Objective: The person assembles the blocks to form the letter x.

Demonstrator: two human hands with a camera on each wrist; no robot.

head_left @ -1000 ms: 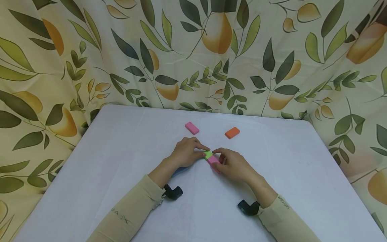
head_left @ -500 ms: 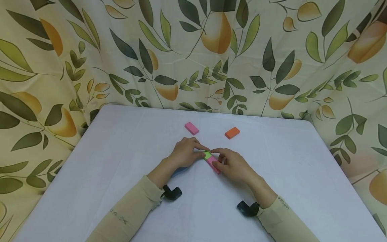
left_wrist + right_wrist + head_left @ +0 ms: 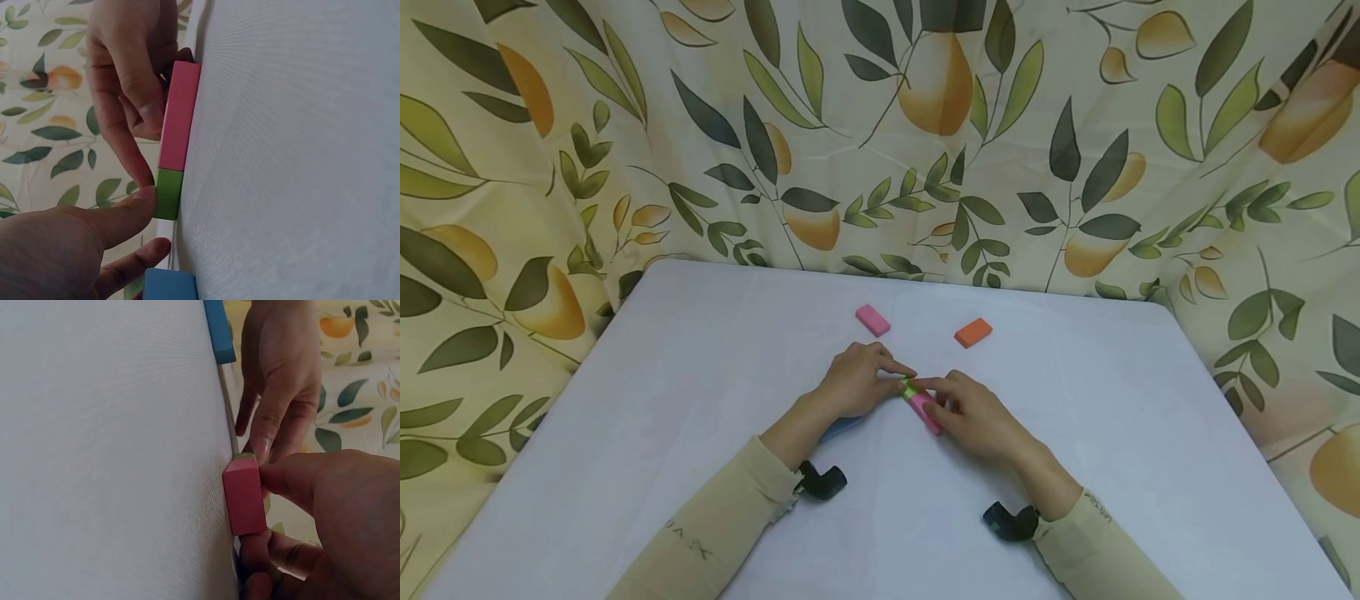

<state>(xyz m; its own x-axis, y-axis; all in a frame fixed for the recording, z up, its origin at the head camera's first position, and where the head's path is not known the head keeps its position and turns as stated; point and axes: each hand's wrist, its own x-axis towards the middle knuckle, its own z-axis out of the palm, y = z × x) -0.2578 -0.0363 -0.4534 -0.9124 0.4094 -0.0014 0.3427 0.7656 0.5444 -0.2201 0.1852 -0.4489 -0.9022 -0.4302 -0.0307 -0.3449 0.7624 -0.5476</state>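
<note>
Left hand [image 3: 853, 382] pinches the green block [image 3: 169, 196], right hand [image 3: 979, 421] the abutting pink block [image 3: 179, 115]; from there, an orange block [image 3: 973, 333] lies toward one o'clock, short of the table's far edge [image 3: 1037, 298].

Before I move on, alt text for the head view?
A left hand and right hand hold a green block and a pink block end to end on a white table. Another pink block and an orange block lie beyond; a blue block is partly hidden.

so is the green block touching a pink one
Touching: the left wrist view shows no gap between green block and pink block.
</note>
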